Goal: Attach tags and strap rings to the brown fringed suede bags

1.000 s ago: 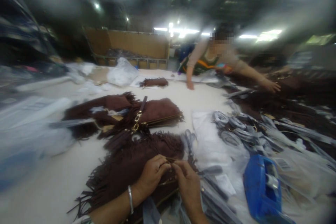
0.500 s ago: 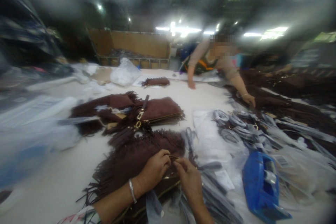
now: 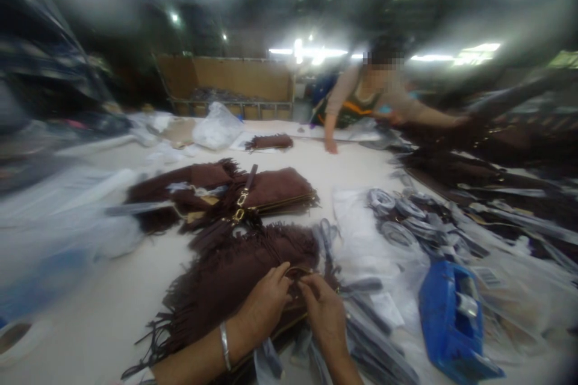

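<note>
A dark brown fringed bag [image 3: 214, 286] lies in front of me on the white table, its fringe spread to the left. My left hand [image 3: 264, 298] pinches the bag's edge near its gold-coloured zipper. Close beside it, my right hand [image 3: 323, 307] pinches the same edge with thumb and fingers. The edge bows up a little between the two hands. Exactly what the fingertips grip is partly hidden. Grey plastic-wrapped straps [image 3: 361, 325] lie by my right hand. Just beyond the bag are more brown bags [image 3: 280, 186] with a gold chain link.
A blue tape dispenser [image 3: 451, 319] stands at the right, near coiled wrapped straps [image 3: 401, 222] and clear plastic bags. Brown bags [image 3: 478, 174] are heaped at the far right, where a co-worker [image 3: 361, 102] leans over the table. Plastic sheeting [image 3: 81, 222] covers the left side.
My hands have shifted slightly along the bag's edge, which now bows more between them. The co-worker's arm has moved from the coiled straps to the far-right heap, raising something dark.
</note>
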The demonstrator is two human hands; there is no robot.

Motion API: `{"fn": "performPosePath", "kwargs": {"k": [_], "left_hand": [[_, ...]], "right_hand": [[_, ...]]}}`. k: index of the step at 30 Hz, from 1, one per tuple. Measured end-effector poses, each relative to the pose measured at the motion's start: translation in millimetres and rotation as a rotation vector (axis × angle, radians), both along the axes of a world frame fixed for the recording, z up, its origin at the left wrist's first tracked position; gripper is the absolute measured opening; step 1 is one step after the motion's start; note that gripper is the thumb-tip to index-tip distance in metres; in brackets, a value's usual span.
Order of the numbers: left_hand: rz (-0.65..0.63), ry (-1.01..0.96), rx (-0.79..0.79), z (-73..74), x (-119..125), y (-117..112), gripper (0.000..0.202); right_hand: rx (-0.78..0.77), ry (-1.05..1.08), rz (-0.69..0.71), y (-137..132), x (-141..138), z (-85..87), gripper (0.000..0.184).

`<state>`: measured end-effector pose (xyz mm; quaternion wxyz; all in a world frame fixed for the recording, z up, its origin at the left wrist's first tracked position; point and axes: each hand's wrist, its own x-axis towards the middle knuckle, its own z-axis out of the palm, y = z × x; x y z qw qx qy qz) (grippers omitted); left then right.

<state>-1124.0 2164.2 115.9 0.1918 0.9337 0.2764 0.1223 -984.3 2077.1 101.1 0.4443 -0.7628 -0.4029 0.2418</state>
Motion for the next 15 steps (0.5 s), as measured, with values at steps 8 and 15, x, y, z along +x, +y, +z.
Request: {"fn": "performPosePath", "kwargs": {"k": [8, 15], "left_hand": [[-0.009, 0.024, 0.034, 4.1, 4.6, 8.0, 0.02], [-0.117, 0.237, 0.277, 1.8, 6.2, -0.9, 0.024]], "right_hand": [[-0.001, -0.007, 0.014, -1.7, -2.4, 0.2, 0.02], [0.053, -0.022, 0.037, -5.2, -3.2, 1.2, 0.02]]}}
